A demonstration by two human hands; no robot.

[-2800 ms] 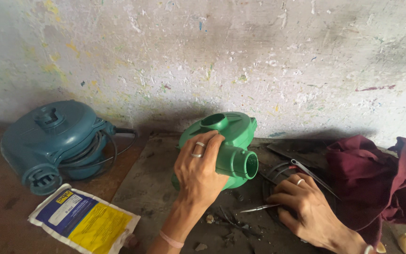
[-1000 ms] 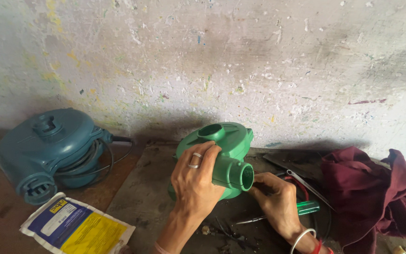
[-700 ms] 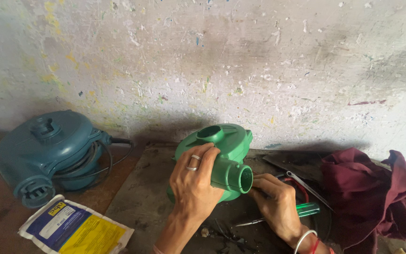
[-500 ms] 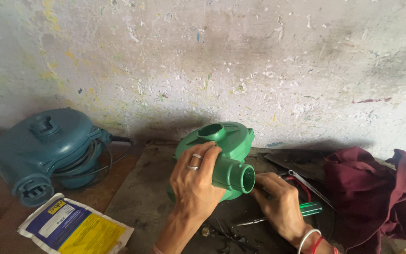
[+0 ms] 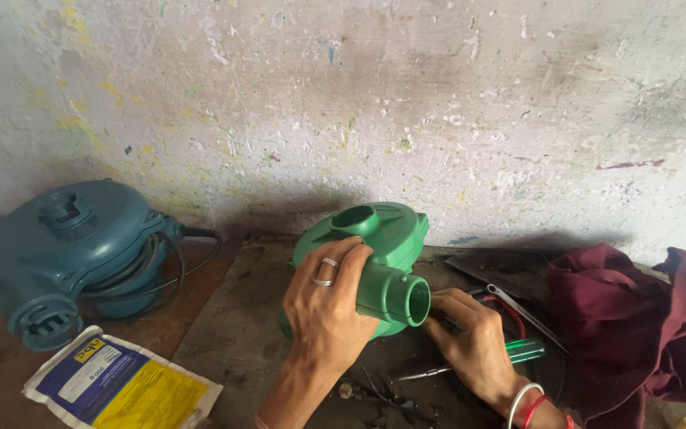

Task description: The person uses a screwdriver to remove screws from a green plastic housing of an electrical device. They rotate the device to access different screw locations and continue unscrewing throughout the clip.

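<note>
A green plastic blower housing (image 5: 387, 238) stands on the dark work surface (image 5: 232, 334), its round nozzle (image 5: 414, 300) pointing right. My left hand (image 5: 327, 306), with rings on two fingers, wraps over the housing's body from the front and grips it. My right hand (image 5: 474, 342) rests low on the surface just right of the nozzle, fingertips reaching under it. A green-handled screwdriver (image 5: 522, 351) lies beneath this hand, its shaft poking out to the left. Whether the right fingers pinch anything is hidden.
A teal blower (image 5: 73, 254) with a coiled black cord sits at the left. A white, blue and yellow packet (image 5: 121, 381) lies in front of it. A maroon cloth (image 5: 637, 326) is heaped at the right, with metal tools (image 5: 518, 306) beside it. A stained wall (image 5: 359, 103) stands behind.
My right hand has moved left from the tools to the base of the nozzle. The left hand has kept its grip on the green housing.
</note>
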